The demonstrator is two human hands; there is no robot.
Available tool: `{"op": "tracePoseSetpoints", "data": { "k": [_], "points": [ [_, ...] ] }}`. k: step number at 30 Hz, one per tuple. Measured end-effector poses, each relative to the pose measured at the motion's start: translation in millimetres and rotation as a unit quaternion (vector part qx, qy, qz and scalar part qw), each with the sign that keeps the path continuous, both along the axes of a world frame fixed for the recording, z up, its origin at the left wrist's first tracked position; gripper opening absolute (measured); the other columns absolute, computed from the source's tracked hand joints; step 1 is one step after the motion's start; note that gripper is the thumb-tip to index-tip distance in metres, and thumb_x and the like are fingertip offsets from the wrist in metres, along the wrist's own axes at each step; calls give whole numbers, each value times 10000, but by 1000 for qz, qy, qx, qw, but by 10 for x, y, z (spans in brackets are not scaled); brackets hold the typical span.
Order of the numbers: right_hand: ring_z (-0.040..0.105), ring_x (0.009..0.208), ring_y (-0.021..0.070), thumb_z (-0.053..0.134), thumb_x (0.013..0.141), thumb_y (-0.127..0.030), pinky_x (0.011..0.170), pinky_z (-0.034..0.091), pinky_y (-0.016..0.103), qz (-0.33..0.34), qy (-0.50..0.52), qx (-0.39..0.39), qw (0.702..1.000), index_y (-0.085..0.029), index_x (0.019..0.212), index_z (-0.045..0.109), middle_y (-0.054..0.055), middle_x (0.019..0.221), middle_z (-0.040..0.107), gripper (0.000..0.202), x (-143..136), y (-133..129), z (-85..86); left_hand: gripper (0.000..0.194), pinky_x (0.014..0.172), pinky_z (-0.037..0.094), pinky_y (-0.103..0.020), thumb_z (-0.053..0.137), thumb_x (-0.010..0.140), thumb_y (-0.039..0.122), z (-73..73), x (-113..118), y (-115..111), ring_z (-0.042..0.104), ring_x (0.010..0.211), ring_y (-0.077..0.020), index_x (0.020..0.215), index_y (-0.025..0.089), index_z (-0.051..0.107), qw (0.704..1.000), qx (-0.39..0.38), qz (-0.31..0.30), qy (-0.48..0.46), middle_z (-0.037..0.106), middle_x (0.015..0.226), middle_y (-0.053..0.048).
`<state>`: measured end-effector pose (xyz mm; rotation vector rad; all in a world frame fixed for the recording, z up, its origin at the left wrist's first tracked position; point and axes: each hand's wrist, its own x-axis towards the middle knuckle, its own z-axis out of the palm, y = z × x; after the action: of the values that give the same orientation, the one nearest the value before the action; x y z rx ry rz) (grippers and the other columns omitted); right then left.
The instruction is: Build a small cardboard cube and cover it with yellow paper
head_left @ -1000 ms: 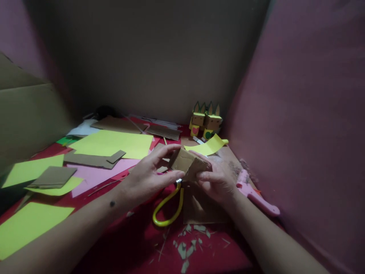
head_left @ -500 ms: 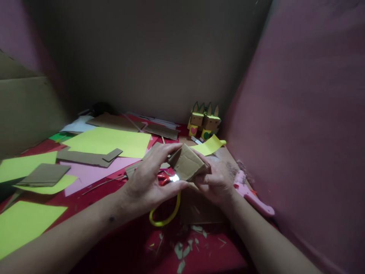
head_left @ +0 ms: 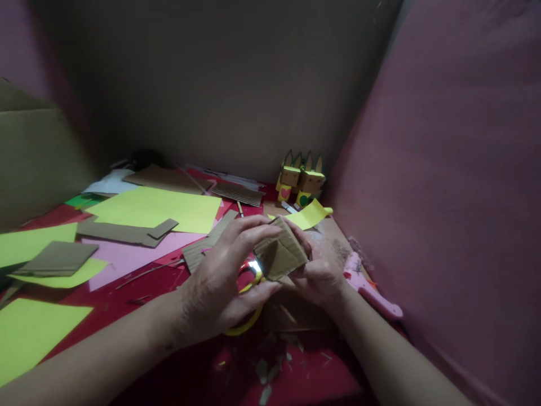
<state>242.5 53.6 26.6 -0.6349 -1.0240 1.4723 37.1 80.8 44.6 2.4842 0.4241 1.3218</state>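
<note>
A small cardboard box is held up between both hands over the red tabletop, one square face turned toward me. My left hand grips it from the left, fingers over its top edge and thumb by its lower corner. My right hand is wrapped around the right side, its fingertips partly hidden by the box. Just beneath my left hand lie scissors with yellow and red handles, mostly covered. A brown cardboard sheet rests under the hands.
Yellow paper, pink paper and cardboard pieces spread across the left. Two cardboard figures with pointed ears stand at the back. A pink glue gun lies by the right wall. Paper scraps litter the front.
The box has turned slightly between my hands, and its front face has tilted. My left fingers have shifted further over its top edge, and my left hand covers more of the scissors.
</note>
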Motion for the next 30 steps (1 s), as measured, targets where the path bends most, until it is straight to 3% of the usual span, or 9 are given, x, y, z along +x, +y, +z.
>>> {"op": "tracePoseSetpoints", "data": {
  "k": [7,10,13,18,23,26,30],
  "points": [
    [576,1298,326,924,503,-126,990,550,440,-6,-29,12,999,-406,1353,628,11,1395,640,942,44,-20,51,626,1108,507,-462,727,888,240,-1,3,8,591,1267,-311,1439,288,435,999,-49,16,9,574,1395,-116],
    [572,1299,322,946,504,-132,1043,519,477,-15,-41,34,998,-430,1372,603,11,1390,630,979,45,-35,89,599,1098,517,-466,720,893,268,19,7,17,605,1246,-309,1423,281,441,995,-91,24,25,588,1381,-114],
    [581,1287,323,980,499,-196,1086,483,489,-41,-63,36,996,-384,1330,640,33,1367,644,917,17,-58,103,590,1076,533,-465,721,890,292,23,19,31,625,1218,-312,1415,271,453,994,-109,17,23,608,1368,-111],
    [661,1136,304,964,589,-319,992,533,450,-37,-53,-6,998,-294,1238,686,65,1223,714,707,-34,-81,58,620,1092,520,-441,770,854,307,-1,22,68,639,1219,-305,1414,272,506,984,-175,-15,13,632,1376,-95],
    [698,1070,286,939,624,-360,975,546,414,-42,-27,-32,998,-245,1196,698,73,1139,750,631,-73,-74,38,547,1019,556,-418,720,905,401,52,-27,127,624,1257,-323,1402,238,561,936,-342,-82,5,649,1367,-115],
    [711,1055,289,898,677,-388,983,553,423,-35,-26,-51,998,-229,1145,717,70,1082,767,526,-109,-85,69,505,899,593,-382,744,869,439,122,-23,138,669,1141,-313,1312,223,631,903,-424,-74,-5,704,1231,-105],
    [714,1019,284,868,717,-386,915,581,415,-16,-29,-60,998,-228,1082,740,76,1044,770,418,-132,-91,87,494,813,608,-362,780,819,458,154,22,140,699,1024,-293,1245,235,666,876,-478,-65,-5,736,1133,-87]
  ]
}}
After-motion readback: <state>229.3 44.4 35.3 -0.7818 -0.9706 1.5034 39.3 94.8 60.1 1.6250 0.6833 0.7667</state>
